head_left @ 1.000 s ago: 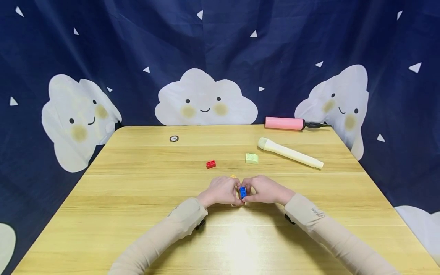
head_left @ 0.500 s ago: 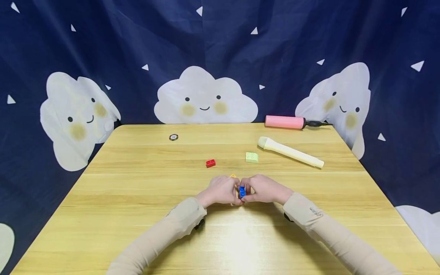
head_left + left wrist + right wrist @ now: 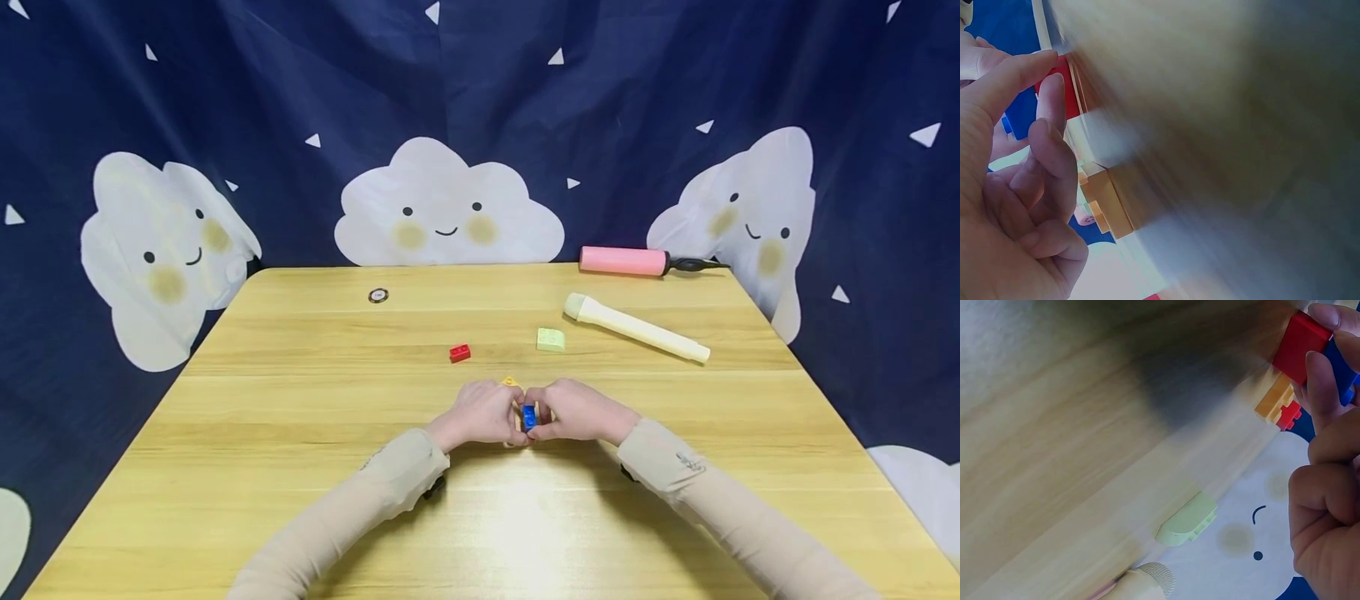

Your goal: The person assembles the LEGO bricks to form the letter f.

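Note:
Near the middle of the table in the head view, my two hands meet fingertip to fingertip around two joined-looking bricks. My right hand (image 3: 577, 410) pinches a blue toy brick (image 3: 529, 417) between thumb and finger, its studs facing the camera. A red toy brick (image 3: 1301, 347) lies flush against the blue one in the right wrist view; from above it is hidden. My left hand (image 3: 483, 412) pinches the red brick (image 3: 1071, 90) with thumb and index finger. Just beyond the left fingers sits a yellow brick (image 3: 1107, 201), mostly covered by that hand from above.
Farther back lie another red brick (image 3: 460, 353) and a pale green brick (image 3: 551, 339). A cream toy microphone (image 3: 637, 328) slants at the right, with a pink hand pump (image 3: 626, 261) at the far edge. A round chip (image 3: 378, 296) lies back left.
The head view has tilted slightly, so the table things sit a little higher. Both hands keep their hold on the bricks, and the blue brick has shifted slightly left between them.

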